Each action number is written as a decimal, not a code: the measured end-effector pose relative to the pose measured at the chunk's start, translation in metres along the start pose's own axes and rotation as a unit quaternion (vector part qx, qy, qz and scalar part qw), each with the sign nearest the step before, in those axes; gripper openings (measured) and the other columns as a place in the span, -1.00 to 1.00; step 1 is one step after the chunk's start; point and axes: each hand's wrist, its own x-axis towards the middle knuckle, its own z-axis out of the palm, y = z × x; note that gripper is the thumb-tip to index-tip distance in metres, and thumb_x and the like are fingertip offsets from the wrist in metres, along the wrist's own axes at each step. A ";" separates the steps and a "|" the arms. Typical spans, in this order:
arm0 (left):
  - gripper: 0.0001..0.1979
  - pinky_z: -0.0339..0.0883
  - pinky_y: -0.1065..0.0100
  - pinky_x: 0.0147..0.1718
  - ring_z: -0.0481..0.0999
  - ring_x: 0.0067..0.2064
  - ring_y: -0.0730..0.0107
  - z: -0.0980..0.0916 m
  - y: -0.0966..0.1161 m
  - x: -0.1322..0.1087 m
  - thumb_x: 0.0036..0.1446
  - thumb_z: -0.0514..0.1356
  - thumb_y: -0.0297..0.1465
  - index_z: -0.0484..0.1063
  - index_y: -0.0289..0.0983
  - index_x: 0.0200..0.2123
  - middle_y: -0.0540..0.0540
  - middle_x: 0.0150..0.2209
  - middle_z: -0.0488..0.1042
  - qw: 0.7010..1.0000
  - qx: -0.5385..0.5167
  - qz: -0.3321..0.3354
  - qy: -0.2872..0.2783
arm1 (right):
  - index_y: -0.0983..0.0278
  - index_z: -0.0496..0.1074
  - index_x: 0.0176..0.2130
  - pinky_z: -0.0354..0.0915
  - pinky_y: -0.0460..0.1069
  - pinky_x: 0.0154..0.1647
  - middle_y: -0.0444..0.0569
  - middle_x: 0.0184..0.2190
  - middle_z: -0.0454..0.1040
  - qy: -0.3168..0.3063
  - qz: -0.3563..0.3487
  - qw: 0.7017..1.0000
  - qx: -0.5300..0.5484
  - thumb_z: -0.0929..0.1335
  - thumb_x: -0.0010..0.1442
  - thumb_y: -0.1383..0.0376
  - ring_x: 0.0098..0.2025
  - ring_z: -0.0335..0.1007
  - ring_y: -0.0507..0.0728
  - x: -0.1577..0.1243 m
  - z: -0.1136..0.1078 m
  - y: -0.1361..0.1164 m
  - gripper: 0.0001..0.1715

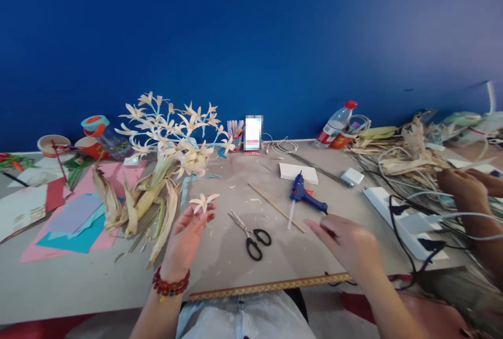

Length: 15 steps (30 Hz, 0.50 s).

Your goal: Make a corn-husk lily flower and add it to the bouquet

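Note:
My left hand [187, 234] pinches a small cream flower [204, 203] that looks made of corn husk, its petals spread outward. A red bead bracelet circles that wrist. Curled fingers and an extended thumb show on my right hand [349, 247], just in front of the handle end of a blue hot glue gun [307, 196]; whatever lies inside those fingers is hidden. The glue gun rests on a white box [286, 171], with a clear glue stick [291, 215] at its back. Black-handled scissors [251, 237] lie partly open between my hands, near a thin wooden stick [275, 206].
Finished cream flowers [192, 124] on stems stand at back left, above dried corn husks [133, 208] and coloured paper [73, 242]. A tilted bottle [334, 125] leans at back right. On the right are a power strip [401, 223], cables and another person's hands [463, 189].

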 end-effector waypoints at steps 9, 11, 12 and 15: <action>-0.94 0.33 0.25 -0.05 0.48 -0.05 0.26 0.007 -0.004 -0.007 0.11 0.29 -0.39 0.54 -0.22 -0.31 -0.14 -0.01 0.52 0.999 0.041 -0.007 -0.023 | 0.25 0.55 -0.51 0.33 0.05 -0.18 0.03 -0.45 0.56 -0.193 -0.115 0.967 0.118 0.27 0.29 0.01 -0.32 0.47 0.18 0.022 0.016 -0.053 -0.47; -0.95 0.33 0.27 -0.04 0.50 -0.06 0.28 0.000 -0.001 -0.008 0.11 0.29 -0.39 0.53 -0.22 -0.32 -0.13 -0.07 0.56 0.999 0.049 0.000 -0.014 | 0.23 0.58 -0.46 0.29 0.07 -0.03 0.07 -0.21 0.58 -0.228 -0.163 0.941 0.190 0.31 0.26 0.00 -0.10 0.46 0.22 0.026 0.005 -0.050 -0.53; -0.95 0.33 0.28 -0.04 0.51 -0.07 0.28 -0.004 0.001 -0.008 0.11 0.29 -0.39 0.53 -0.21 -0.32 -0.12 -0.10 0.58 0.999 0.049 0.009 -0.003 | 0.23 0.59 -0.41 0.30 0.06 -0.03 0.08 -0.13 0.56 -0.237 -0.174 0.927 0.234 0.30 0.25 -0.02 -0.07 0.45 0.21 0.028 0.000 -0.047 -0.53; -0.97 0.36 0.31 -0.07 0.53 -0.08 0.30 -0.018 0.012 -0.005 0.09 0.30 -0.41 0.53 -0.20 -0.34 -0.08 -0.15 0.60 0.997 0.047 0.052 0.042 | 0.30 0.56 -0.40 0.35 -0.05 -0.30 0.07 -0.34 0.58 -0.220 -0.153 0.908 0.323 0.16 0.33 -0.07 -0.35 0.49 0.11 0.037 -0.002 -0.036 -0.35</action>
